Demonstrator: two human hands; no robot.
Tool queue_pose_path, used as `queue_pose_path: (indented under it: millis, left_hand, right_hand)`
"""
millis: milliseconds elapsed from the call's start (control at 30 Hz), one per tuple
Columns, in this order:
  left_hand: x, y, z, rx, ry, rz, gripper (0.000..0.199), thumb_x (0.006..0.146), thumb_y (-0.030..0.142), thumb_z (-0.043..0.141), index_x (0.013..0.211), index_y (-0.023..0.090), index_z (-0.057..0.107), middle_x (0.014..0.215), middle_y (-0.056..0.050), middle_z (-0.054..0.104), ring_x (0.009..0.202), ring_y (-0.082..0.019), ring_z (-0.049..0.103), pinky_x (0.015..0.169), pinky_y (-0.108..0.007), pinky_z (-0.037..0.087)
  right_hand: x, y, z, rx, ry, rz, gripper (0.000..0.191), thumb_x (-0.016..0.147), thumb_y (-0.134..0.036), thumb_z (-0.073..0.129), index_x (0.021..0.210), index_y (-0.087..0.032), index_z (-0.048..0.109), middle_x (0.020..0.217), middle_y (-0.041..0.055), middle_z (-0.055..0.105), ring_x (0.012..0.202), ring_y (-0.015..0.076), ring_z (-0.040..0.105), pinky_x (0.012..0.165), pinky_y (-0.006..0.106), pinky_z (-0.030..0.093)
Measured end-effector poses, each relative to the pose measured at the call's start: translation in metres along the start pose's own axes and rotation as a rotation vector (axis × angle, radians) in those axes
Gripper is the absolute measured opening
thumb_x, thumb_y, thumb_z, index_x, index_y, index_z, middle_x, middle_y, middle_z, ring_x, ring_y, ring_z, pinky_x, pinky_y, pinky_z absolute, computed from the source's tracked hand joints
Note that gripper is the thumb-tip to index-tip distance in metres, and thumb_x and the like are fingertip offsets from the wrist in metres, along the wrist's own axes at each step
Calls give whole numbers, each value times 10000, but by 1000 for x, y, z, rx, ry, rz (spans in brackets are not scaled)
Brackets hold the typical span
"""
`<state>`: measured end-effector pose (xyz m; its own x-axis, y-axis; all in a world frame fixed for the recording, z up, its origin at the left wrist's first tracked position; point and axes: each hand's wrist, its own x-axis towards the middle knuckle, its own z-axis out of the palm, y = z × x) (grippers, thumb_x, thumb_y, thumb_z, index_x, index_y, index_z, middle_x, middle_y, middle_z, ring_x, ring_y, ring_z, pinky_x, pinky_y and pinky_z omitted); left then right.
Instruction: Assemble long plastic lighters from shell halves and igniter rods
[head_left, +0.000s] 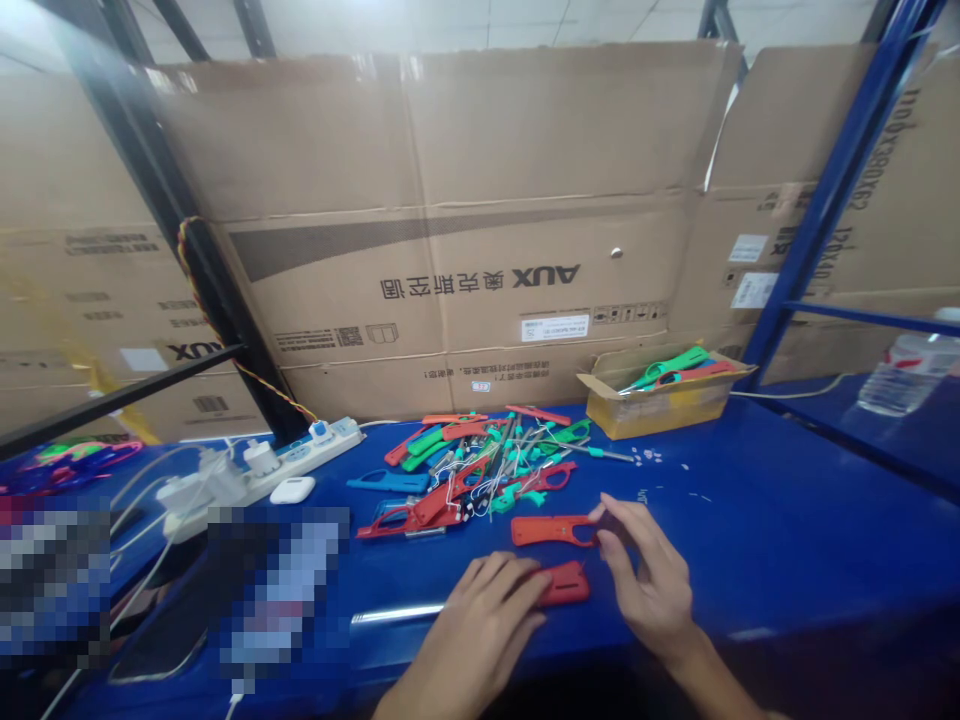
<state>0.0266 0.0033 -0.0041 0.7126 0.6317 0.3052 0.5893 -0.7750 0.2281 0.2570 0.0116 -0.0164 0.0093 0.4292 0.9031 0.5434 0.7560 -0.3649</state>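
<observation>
My left hand is closed over a red long-neck lighter lying at the front of the table. Its silvery metal tube sticks out to the left, and the fingers hide its middle. My right hand pinches the right end of an orange-red lighter casing half between thumb and forefinger, just behind the red lighter. Beyond both hands lies a heap of lighter parts: a blue casing, red casings, metal tubes, white wires and small green pieces.
A small cardboard box with green and red lighters stands at the back right. To the left are a power strip with chargers, a white earphone case and phones. A plastic bottle stands far right. Cardboard sheets wall the back.
</observation>
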Motion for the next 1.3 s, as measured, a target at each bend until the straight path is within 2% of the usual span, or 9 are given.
queue_pose_path:
  millis: [100, 200, 333, 400, 600, 733, 900, 1167, 1300]
  left_hand:
    - [0, 0, 0, 7, -9, -6, 365, 1012, 193, 630, 1370, 239, 576, 1343, -63, 670, 1202, -293, 625, 997, -479, 561]
    - [0, -1, 0, 11, 4, 2, 359, 1014, 201, 627, 1369, 236, 584, 1337, -69, 672, 1196, -287, 630, 996, -470, 563]
    - [0, -1, 0, 11, 2, 6, 368, 1012, 201, 631, 1375, 238, 579, 1341, -72, 670, 1196, -290, 628, 996, -468, 561]
    - [0, 0, 0, 14, -4, 6, 372, 1010, 198, 634, 1375, 235, 577, 1345, -72, 668, 1204, -296, 623, 1002, -478, 557]
    - [0, 0, -1, 6, -12, -4, 369, 1012, 205, 633, 1376, 237, 579, 1341, -68, 671, 1197, -290, 627, 992, -473, 564]
    - [0, 0, -2, 12, -8, -3, 351, 1026, 211, 610, 1375, 235, 586, 1344, -76, 669, 1210, -287, 625, 1002, -466, 562]
    - [0, 2, -3, 6, -23, -3, 375, 1010, 193, 631, 1379, 232, 578, 1347, -67, 667, 1196, -291, 625, 993, -480, 564]
    - [0, 0, -1, 19, 8, 11, 361, 1008, 196, 636, 1364, 231, 589, 1344, -63, 672, 1193, -283, 629, 993, -464, 563]
    - [0, 0, -1, 23, 14, 8, 356, 1012, 197, 631, 1364, 232, 591, 1335, -66, 676, 1189, -278, 633, 997, -459, 562]
  right_hand:
    - [0, -1, 0, 18, -34, 41, 539, 990, -27, 493, 1488, -232, 519, 1028, 82, 675, 874, 180, 694, 727, 289, 610]
    - [0, -1, -3, 1, -45, -1, 487, 998, -65, 513, 1450, -238, 560, 1076, 97, 666, 892, 186, 696, 725, 291, 609]
    - [0, 0, -4, -19, -48, -45, 425, 984, -124, 603, 1390, -249, 616, 1069, 89, 646, 739, 149, 672, 601, 250, 578]
    - [-2, 2, -2, -25, -36, -23, 444, 972, -110, 620, 1393, -254, 615, 1030, 77, 653, 724, 148, 672, 610, 254, 584]
    - [-13, 5, 4, 48, 24, 137, 611, 1004, -109, 560, 1575, -244, 387, 1081, 99, 714, 882, 198, 746, 691, 296, 641]
    - [-5, 2, 1, 29, -71, 23, 480, 1009, -82, 520, 1466, -231, 530, 1054, 106, 711, 854, 189, 730, 668, 288, 628]
    - [0, 1, -1, 25, -82, -54, 477, 948, -103, 669, 1396, -250, 597, 1106, 96, 668, 639, 112, 636, 541, 234, 564]
    - [-3, -1, 3, 67, -66, 12, 549, 966, -43, 551, 1483, -216, 489, 1016, 80, 660, 794, 165, 680, 639, 265, 596]
    - [-3, -1, 0, 76, -65, -12, 505, 965, -69, 565, 1445, -220, 519, 1029, 80, 671, 764, 157, 678, 618, 262, 593]
